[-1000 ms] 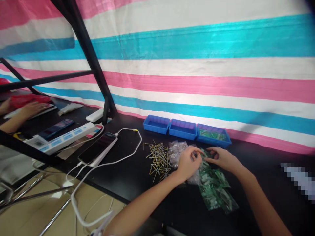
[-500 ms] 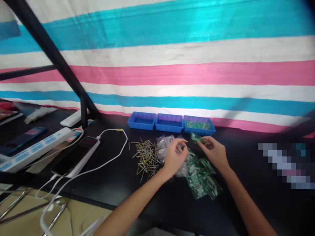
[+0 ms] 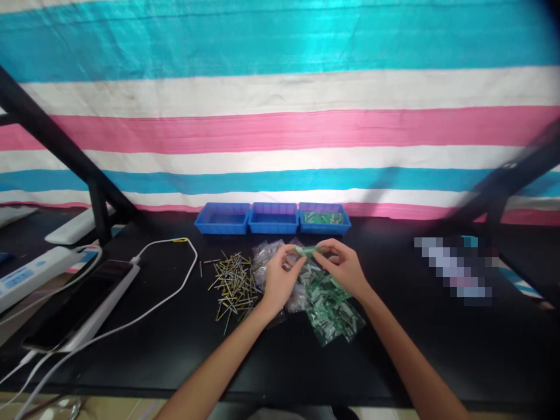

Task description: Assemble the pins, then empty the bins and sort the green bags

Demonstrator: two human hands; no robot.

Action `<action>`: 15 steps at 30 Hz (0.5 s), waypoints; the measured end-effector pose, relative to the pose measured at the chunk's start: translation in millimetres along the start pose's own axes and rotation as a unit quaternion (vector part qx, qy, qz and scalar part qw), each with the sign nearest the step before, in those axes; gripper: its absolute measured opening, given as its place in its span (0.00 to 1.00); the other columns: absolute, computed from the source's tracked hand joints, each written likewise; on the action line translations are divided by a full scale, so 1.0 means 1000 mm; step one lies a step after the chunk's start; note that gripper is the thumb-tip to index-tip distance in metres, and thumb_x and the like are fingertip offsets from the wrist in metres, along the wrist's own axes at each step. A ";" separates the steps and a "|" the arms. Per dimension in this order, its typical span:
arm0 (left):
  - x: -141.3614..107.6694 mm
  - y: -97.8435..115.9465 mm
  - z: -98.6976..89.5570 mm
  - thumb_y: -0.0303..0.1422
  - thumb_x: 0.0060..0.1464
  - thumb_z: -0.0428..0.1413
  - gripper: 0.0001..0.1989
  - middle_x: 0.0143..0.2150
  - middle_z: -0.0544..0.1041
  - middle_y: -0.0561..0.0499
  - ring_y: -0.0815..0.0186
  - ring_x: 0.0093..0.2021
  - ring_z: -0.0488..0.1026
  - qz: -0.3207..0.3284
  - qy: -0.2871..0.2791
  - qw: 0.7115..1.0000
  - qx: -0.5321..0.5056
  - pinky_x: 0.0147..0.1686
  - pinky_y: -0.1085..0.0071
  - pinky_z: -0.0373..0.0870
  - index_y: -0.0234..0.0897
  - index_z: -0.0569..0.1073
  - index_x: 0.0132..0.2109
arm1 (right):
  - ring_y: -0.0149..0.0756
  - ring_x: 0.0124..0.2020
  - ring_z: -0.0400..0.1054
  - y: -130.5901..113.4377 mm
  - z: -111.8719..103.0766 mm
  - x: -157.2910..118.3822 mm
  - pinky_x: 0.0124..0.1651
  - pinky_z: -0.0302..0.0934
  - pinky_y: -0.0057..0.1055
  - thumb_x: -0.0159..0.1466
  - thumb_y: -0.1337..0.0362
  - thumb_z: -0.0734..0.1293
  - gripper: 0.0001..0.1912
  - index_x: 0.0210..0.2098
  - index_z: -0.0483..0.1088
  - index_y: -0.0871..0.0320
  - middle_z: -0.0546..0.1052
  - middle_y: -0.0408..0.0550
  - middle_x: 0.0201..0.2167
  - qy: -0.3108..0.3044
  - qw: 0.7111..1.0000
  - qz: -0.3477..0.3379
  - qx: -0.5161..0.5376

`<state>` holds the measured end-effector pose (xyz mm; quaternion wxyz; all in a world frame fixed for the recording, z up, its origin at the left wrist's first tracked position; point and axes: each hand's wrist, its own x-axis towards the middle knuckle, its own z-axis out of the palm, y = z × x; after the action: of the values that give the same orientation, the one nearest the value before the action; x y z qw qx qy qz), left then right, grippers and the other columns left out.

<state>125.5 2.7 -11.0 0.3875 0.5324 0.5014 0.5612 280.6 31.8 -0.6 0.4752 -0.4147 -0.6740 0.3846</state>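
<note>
Between my two hands is a small green plastic bag (image 3: 308, 251), pinched at its left end by my left hand (image 3: 280, 273) and at its right end by my right hand (image 3: 343, 267). What lies inside it is too small to make out. Below the hands spreads a heap of similar green bags (image 3: 330, 306) holding short pale pieces. Clear plastic bags (image 3: 298, 298) lie partly hidden under my left hand. Left of them is a loose pile of thin silver and yellow pins (image 3: 235, 283).
Three blue bins stand in a row behind: a left bin (image 3: 223, 228), a middle bin (image 3: 274, 226) and a right bin (image 3: 324, 228) with green bags inside. A phone (image 3: 81, 303) and a white cable (image 3: 164, 297) lie left on the black table (image 3: 175, 356).
My left hand has come to the green bag and now grips its other end; before, only my right hand held it. The view has swung to the right.
</note>
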 end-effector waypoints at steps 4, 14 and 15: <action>0.003 -0.005 -0.005 0.27 0.48 0.55 0.05 0.36 0.71 0.51 0.72 0.27 0.65 0.052 0.024 0.998 0.036 0.23 0.78 0.60 0.36 0.72 0.35 | 0.37 0.37 0.69 -0.005 -0.003 0.003 0.30 0.67 0.28 0.57 0.62 0.66 0.05 0.27 0.69 0.57 0.72 0.50 0.39 -0.046 0.995 -0.069 -0.058; 0.007 -0.008 -0.004 0.34 0.51 0.56 0.18 0.36 0.70 0.52 0.73 0.26 0.64 0.017 0.061 0.998 -0.019 0.24 0.78 0.63 0.37 0.65 0.49 | 0.37 0.30 0.71 -0.007 -0.017 0.073 0.31 0.64 0.30 0.56 0.58 0.67 0.09 0.33 0.70 0.56 0.77 0.44 0.28 0.057 0.977 -0.036 -0.201; 0.007 -0.008 -0.004 0.34 0.51 0.55 0.18 0.37 0.70 0.51 0.74 0.26 0.64 0.014 0.060 0.998 -0.019 0.24 0.78 0.63 0.37 0.65 0.50 | 0.37 0.30 0.71 -0.003 -0.022 0.081 0.33 0.64 0.31 0.56 0.59 0.66 0.09 0.33 0.69 0.56 0.77 0.45 0.28 0.086 0.974 -0.025 -0.209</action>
<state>119.6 10.0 -16.9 0.3585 0.4972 0.5056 0.6071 285.0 108.1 34.0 0.4437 -0.5198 -0.7060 0.1859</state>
